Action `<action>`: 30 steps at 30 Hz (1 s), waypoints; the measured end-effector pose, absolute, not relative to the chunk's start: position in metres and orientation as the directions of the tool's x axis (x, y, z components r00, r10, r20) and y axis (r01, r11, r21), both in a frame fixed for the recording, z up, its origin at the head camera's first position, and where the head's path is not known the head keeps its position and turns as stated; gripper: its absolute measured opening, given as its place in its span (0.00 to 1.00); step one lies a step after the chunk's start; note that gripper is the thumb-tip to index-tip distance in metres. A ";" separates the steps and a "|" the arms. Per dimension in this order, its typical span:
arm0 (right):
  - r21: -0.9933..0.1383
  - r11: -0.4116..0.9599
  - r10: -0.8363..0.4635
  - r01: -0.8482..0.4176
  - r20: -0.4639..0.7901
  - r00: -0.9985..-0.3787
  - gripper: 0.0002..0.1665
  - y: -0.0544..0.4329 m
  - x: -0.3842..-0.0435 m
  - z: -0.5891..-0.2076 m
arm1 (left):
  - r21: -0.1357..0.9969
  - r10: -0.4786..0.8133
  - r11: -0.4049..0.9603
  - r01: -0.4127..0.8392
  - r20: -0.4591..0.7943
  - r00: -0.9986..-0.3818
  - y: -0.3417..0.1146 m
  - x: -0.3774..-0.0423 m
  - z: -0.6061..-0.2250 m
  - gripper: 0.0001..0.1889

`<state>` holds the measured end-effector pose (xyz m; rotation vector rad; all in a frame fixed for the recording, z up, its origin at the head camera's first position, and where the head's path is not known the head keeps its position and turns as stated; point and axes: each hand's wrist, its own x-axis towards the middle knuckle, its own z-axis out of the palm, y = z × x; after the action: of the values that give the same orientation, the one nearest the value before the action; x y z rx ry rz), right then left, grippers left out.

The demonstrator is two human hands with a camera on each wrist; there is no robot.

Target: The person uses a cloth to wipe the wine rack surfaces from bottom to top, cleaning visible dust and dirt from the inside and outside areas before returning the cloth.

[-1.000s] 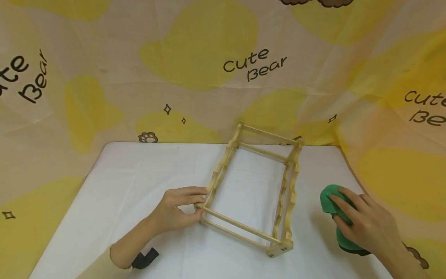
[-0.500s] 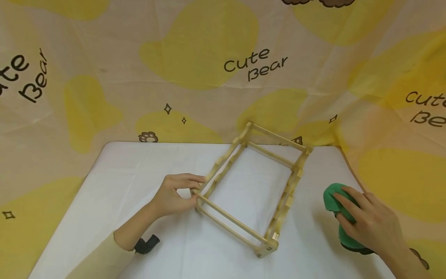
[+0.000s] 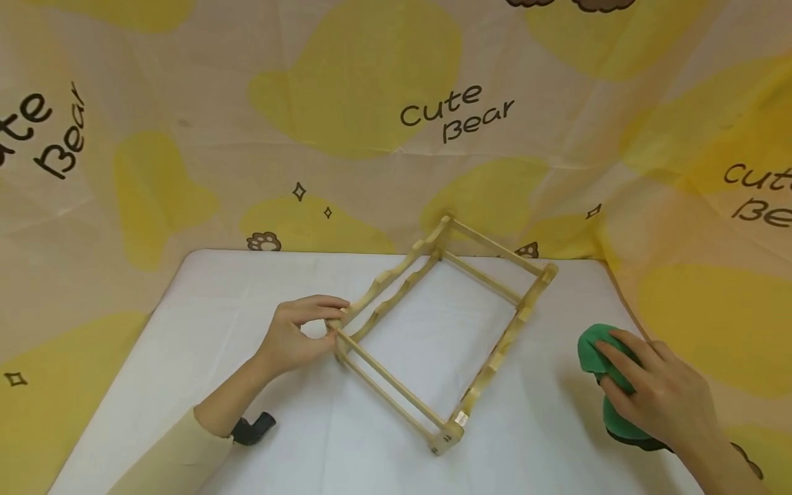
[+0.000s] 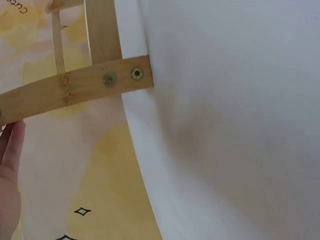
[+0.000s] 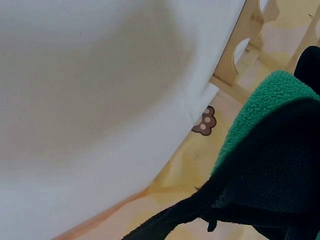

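Observation:
My left hand (image 3: pixel 295 338) holds the near left corner of a light wooden rack (image 3: pixel 500 352), thumb on the near side and fingers on top. Wavy notched rails run along the rack's long sides, joined by thin crossbars. In the left wrist view, the rack's end piece (image 4: pixel 85 89) with two metal fasteners crosses above the fingertips (image 4: pixel 17 132). To the right of the rack, my right hand (image 3: pixel 665 392) grips a bunched green cloth (image 3: pixel 595 349). Close up in the right wrist view, the cloth (image 5: pixel 267 107) has a fluffy green face and dark parts; the hand is hidden there.
A white-covered table (image 3: pixel 235 309) lies beneath the rack. Behind it hangs a yellow patterned backdrop (image 3: pixel 346 82). The rack's far end reaches the table's back edge. A black piece (image 3: pixel 254 430) shows under my left wrist.
My left hand has moved left and away from me, turning the rack so its near end swings left and its far end right. My right hand with the cloth has shifted slightly right.

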<state>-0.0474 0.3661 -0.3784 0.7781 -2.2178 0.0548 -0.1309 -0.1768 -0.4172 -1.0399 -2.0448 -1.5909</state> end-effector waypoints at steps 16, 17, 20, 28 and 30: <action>0.192 0.804 -0.528 -0.563 0.667 -0.526 0.34 0.362 -0.047 -0.382 | 0.459 0.227 0.302 0.836 0.817 -0.530 -0.188 -0.156 -0.418 0.17; 0.194 0.804 -0.530 -0.563 0.662 -0.530 0.35 0.362 -0.047 -0.381 | 0.459 0.229 0.314 0.831 0.813 -0.535 -0.188 -0.158 -0.418 0.17; 0.192 0.802 -0.529 -0.566 0.669 -0.522 0.35 0.361 -0.048 -0.381 | 0.449 0.241 0.359 0.818 0.802 -0.546 -0.188 -0.163 -0.417 0.17; 0.185 0.803 -0.512 -0.566 0.699 -0.499 0.34 0.357 -0.054 -0.384 | 0.484 0.253 0.410 0.773 0.754 -0.606 -0.189 -0.177 -0.419 0.21; 0.177 0.807 -0.504 -0.563 0.704 -0.500 0.34 0.355 -0.055 -0.384 | 0.492 0.246 0.420 0.763 0.748 -0.617 -0.189 -0.180 -0.420 0.21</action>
<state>-0.0546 0.3551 -0.3843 0.7822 -2.1956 0.0955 -0.1798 -0.1887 -0.4198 -0.8505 -2.0930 -1.1509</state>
